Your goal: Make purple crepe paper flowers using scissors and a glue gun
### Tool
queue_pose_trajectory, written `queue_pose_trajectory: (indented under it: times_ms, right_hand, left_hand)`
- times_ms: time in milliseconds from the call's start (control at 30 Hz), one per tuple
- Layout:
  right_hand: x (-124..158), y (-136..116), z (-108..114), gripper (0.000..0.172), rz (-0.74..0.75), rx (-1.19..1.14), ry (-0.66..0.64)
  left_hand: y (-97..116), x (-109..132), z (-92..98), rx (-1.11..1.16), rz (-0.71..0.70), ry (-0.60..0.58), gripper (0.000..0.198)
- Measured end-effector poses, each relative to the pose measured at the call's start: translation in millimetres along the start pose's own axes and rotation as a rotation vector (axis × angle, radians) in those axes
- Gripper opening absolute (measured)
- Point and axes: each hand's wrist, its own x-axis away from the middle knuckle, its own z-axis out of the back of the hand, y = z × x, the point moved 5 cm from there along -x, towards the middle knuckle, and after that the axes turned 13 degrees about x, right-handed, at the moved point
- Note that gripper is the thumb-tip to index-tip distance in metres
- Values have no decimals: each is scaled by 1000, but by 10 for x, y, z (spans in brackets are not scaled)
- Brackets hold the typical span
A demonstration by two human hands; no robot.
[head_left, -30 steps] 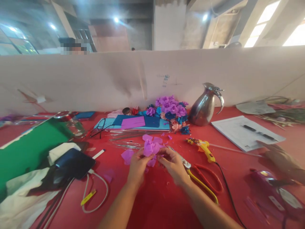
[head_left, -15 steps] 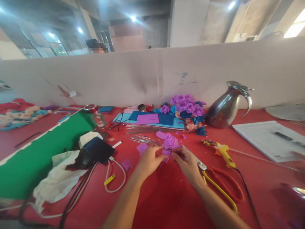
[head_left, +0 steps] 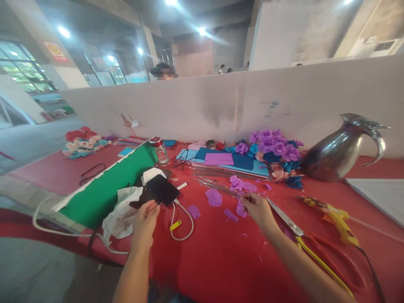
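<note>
My right hand [head_left: 256, 208] is closed in a pinch beside a purple paper flower [head_left: 235, 182], seemingly on its thin stem, which the fingers partly hide. Around it lie loose purple paper petals [head_left: 213, 197] and a small purple strip [head_left: 231, 215]. Over on the left, my left hand [head_left: 147, 214] has its fingertips pressed together just below a black phone [head_left: 163, 189], near a crumpled white cloth [head_left: 121, 216]. Whatever may be between those fingertips is too small to make out. Large scissors [head_left: 295, 227] with red and yellow handles lie next to my right forearm.
A yellow glue gun [head_left: 341, 221] and a steel jug [head_left: 336, 147] stand to the right. Finished paper flowers [head_left: 274, 145], coloured sheets [head_left: 219, 158], and wires [head_left: 205, 182] lie at the back. A green board [head_left: 107, 189], glass jar [head_left: 161, 153] and white cable [head_left: 191, 229] occupy the left.
My left hand has left the purple flower and moved left and down beside the phone. My right hand stays near the flower. The view has turned left.
</note>
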Motion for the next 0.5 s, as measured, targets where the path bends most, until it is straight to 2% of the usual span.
queue_pose_trajectory:
  times_ms: [100, 200, 333, 433, 467, 500]
  right_hand:
    - [-116, 44, -101, 25, -26, 59, 15]
    - [-155, 86, -168, 26, -28, 102, 27]
    - [-127, 118, -138, 25, -18, 165, 72]
    - [-35, -85, -138, 24, 100, 256, 249]
    - [4, -220, -213, 22, 178, 281, 289]
    - [30, -367, -364, 22, 249, 266, 245]
  left_hand:
    - [-71, -11, -134, 86, 80, -3, 24]
    - [-80, -21, -194, 149, 105, 79, 22]
    - [-73, -17, -241, 218, 143, 84, 22]
    - [-50, 5, -245, 221, 142, 91, 22]
    - [-45, 16, -244, 221, 148, 94, 21]
    - [-41, 29, -242, 229, 157, 96, 20]
